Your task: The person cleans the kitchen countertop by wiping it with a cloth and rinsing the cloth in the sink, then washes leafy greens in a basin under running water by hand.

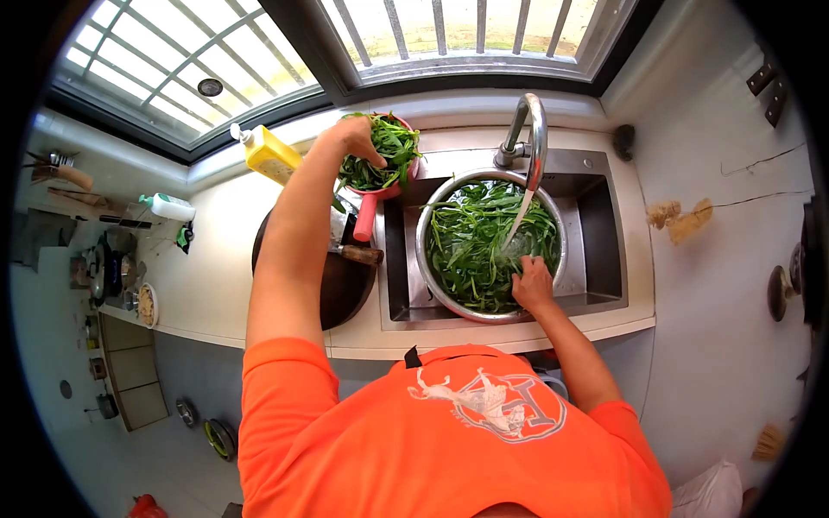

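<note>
My left hand [361, 141] reaches to the back of the counter. Its fingers curl down onto long leafy greens [393, 160] heaped in a red container with a handle [364, 217], and the fingertips are partly hidden among the leaves. My right hand [533, 283] is at the front right of a round metal basin [422, 250], fingers bent around the edge of the wet leafy greens [475, 242] there. Water runs from the curved faucet [537, 138] into the basin just beside this hand. The basin stands in a steel sink [598, 233].
Left of the sink sits a dark wok [345, 289] with a wooden-handled utensil [361, 255], partly behind my left arm. A yellow bottle [269, 155] stands by the window sill, and a white bottle [168, 207] is farther left. A wall borders the counter on the right.
</note>
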{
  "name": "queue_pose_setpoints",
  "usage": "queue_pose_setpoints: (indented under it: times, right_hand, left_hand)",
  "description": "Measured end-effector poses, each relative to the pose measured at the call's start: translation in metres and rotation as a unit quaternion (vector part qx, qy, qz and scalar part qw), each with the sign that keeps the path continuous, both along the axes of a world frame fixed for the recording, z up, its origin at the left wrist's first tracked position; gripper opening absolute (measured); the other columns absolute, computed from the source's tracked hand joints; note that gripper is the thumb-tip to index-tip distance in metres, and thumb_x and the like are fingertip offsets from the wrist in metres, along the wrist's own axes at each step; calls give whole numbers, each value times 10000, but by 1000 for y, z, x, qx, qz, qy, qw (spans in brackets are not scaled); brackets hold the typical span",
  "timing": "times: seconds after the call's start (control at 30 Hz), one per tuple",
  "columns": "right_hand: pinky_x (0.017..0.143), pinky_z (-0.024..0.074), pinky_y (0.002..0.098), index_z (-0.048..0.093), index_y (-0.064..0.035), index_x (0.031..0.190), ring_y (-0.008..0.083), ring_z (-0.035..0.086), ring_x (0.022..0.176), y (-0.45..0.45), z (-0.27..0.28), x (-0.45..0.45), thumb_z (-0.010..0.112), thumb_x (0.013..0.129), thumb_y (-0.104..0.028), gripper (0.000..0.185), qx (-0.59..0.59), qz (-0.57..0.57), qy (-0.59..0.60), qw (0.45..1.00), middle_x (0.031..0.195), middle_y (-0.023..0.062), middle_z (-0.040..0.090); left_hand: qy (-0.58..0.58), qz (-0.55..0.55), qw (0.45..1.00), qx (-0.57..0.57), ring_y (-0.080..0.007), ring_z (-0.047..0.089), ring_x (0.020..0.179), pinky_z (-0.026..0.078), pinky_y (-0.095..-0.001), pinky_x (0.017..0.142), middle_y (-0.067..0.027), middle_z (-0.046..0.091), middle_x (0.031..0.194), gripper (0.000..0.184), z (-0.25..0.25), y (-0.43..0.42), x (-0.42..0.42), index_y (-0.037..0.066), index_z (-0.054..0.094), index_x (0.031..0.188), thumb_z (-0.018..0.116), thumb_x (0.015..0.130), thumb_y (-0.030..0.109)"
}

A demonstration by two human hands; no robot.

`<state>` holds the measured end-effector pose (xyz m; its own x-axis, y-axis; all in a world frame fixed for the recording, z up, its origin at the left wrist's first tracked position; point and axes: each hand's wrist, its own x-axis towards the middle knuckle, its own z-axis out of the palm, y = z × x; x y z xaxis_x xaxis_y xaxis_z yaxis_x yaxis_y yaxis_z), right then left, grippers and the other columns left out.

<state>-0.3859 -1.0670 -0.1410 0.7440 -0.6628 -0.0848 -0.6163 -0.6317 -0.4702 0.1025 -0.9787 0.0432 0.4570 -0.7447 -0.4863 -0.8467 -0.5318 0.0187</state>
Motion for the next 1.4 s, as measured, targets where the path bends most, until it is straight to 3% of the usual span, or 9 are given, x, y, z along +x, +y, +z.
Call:
queue_pose_setpoints:
  times: [0.23, 0.33, 0.37, 0.63, 0.8, 1.0, 1.17, 1.27, 1.4]
  right_hand:
    - [873, 500, 524, 571, -32, 1130, 450, 584, 1044, 2, 2, -2, 721, 848, -173, 349, -3, 0, -12, 1000, 1113, 251, 551]
    - [892, 493, 528, 569, -16, 1176, 452, 573, 1057, 5, 6, 1, 720, 858, -198, 396, -4, -5, -58, 998, 1138, 265, 545]
    - [899, 491, 530, 567, -11, 1192, 453, 568, 1063, 9, 5, 1, 720, 861, -207, 413, -2, -10, -76, 997, 1148, 271, 543]
    - [924, 482, 534, 563, -1, 1175, 469, 530, 1100, 17, -3, -2, 717, 867, -214, 404, -28, 69, -35, 997, 1177, 292, 513]
    - [909, 490, 530, 554, -7, 1112, 469, 526, 1084, 10, 1, -8, 716, 862, -189, 349, -3, 74, -34, 997, 1134, 282, 511]
    - [901, 501, 536, 540, -16, 1222, 480, 520, 1111, 5, -4, -10, 742, 858, -251, 478, -14, 77, -45, 996, 1187, 299, 505]
    - [977, 490, 538, 319, -69, 1534, 530, 477, 1235, 21, 39, 6, 770, 839, -387, 887, 43, 84, 60, 994, 1385, 342, 428]
    - [969, 506, 547, 223, -100, 1575, 552, 491, 1216, 18, 14, 16, 791, 820, -366, 982, 37, 165, 165, 972, 1397, 349, 405]
    - [892, 537, 514, 417, -83, 1497, 477, 577, 1028, -26, -46, 39, 652, 816, -70, 721, -18, 242, 104, 965, 1343, 308, 447]
  left_hand:
    - [-81, -76, 990, -83, -286, 706, 649, 559, -403, 665, -214, 703, 703, 617, 62, 4, -3, -82, 720, 685, 733, 823, 519]
    - [19, 61, 995, -72, -252, 712, 587, 578, -372, 607, -202, 712, 703, 604, 83, 3, -21, -87, 680, 629, 687, 893, 455]
    - [44, 91, 993, -55, -292, 709, 561, 609, -410, 611, -257, 703, 721, 433, 93, 1, -34, -122, 687, 753, 602, 937, 261]
    - [227, 276, 934, -6, -322, 705, 638, 626, -464, 589, -230, 679, 803, 331, 48, 13, -22, -105, 597, 1010, 569, 885, 200]
    - [434, 335, 831, -94, -291, 691, 567, 615, -443, 581, -177, 664, 655, 421, 33, 28, -22, 11, 594, 742, 690, 931, 375]
    - [652, 288, 658, -243, -266, 718, 637, 614, -375, 695, -183, 736, 895, 722, 47, 31, -46, 16, 651, 1028, 405, 990, 694]
    - [468, 201, 831, -223, -222, 726, 737, 583, -282, 645, -191, 710, 989, 567, 1, 15, -165, -26, 565, 1234, 617, 984, 480]
    - [189, -23, 974, -121, -480, 433, 1373, 416, -523, 1105, -385, 349, 1504, 1212, -118, 23, -228, -40, 286, 1539, 863, 695, 611]
    - [56, 2, 994, -91, -553, 184, 1468, 368, -613, 1108, -407, 37, 1590, 1459, -162, 18, -263, -3, 109, 1589, 933, 545, 600]
